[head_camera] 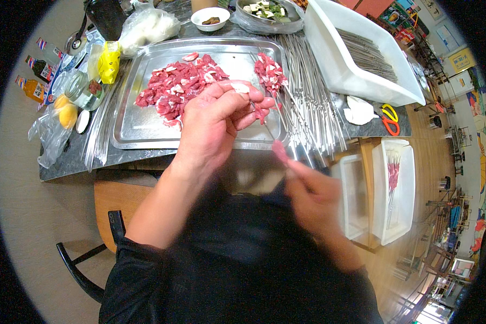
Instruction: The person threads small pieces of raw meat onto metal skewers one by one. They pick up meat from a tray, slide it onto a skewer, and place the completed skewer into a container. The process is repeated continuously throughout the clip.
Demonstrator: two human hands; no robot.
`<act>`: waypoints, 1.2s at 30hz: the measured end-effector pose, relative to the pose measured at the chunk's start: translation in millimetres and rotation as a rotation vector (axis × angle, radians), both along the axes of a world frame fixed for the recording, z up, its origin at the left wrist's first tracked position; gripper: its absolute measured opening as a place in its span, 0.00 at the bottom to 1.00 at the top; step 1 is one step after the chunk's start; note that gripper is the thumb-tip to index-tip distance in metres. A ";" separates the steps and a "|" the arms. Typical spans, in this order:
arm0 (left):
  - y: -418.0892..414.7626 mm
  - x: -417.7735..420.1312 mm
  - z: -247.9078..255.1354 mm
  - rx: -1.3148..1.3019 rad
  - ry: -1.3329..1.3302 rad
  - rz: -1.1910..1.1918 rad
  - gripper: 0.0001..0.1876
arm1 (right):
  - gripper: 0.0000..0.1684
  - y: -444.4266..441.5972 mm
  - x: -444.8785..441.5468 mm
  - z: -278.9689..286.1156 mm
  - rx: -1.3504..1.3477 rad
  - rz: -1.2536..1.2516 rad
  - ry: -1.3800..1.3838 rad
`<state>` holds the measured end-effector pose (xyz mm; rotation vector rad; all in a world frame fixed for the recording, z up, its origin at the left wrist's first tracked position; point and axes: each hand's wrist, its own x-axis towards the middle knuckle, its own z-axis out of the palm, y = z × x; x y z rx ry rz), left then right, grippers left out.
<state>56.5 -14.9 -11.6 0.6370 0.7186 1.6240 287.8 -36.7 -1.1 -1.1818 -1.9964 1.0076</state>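
My left hand (210, 121) is raised over the near side of a metal tray (146, 139), pinching a piece of white fat (240, 88) at its fingertips. Just beyond those fingers, a small piece of red meat (262, 114) sits on a thin metal skewer (269, 131). Toward its lower end, the skewer is held by my right hand (314, 190), which is blurred. A heap of cut raw meat with white fat (182, 85) lies in the tray behind my left hand. Loaded meat skewers (270, 73) rest at the tray's right side.
Bare metal skewers (312, 93) lie right of the tray, more (103, 121) at its left. A white plastic bin (360, 87) holds further skewers. Scissors (390, 119) lie near the table's right edge. Lower right, another white bin (405, 210) contains loaded skewers. A glass jar (83, 93) stands left.
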 end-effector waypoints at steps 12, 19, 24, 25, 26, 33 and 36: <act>-2.7 13.2 -3.8 0.003 -0.120 0.089 0.04 | 0.16 -1.2 3.0 -0.8 -0.041 0.000 0.033; 1.2 21.0 -4.7 -0.071 -0.097 0.171 0.06 | 0.16 0.5 4.1 -2.8 0.039 0.042 -0.003; 5.9 22.4 -7.4 -0.112 -0.099 0.146 0.11 | 0.15 0.0 -1.9 -8.8 0.068 0.068 0.051; 7.4 23.7 -6.8 -0.122 -0.119 0.150 0.12 | 0.15 -0.5 -2.5 -7.2 0.062 0.066 0.049; 7.7 23.7 -6.3 -0.134 -0.108 0.135 0.12 | 0.15 -1.2 -3.1 -4.2 0.055 0.065 0.047; 9.5 20.8 -9.4 -0.124 -0.032 0.084 0.14 | 0.17 1.8 -5.8 -6.1 0.182 0.086 0.005; 9.0 28.0 -14.3 -0.097 0.050 0.092 0.14 | 0.16 6.0 -11.1 -5.0 0.326 0.096 0.000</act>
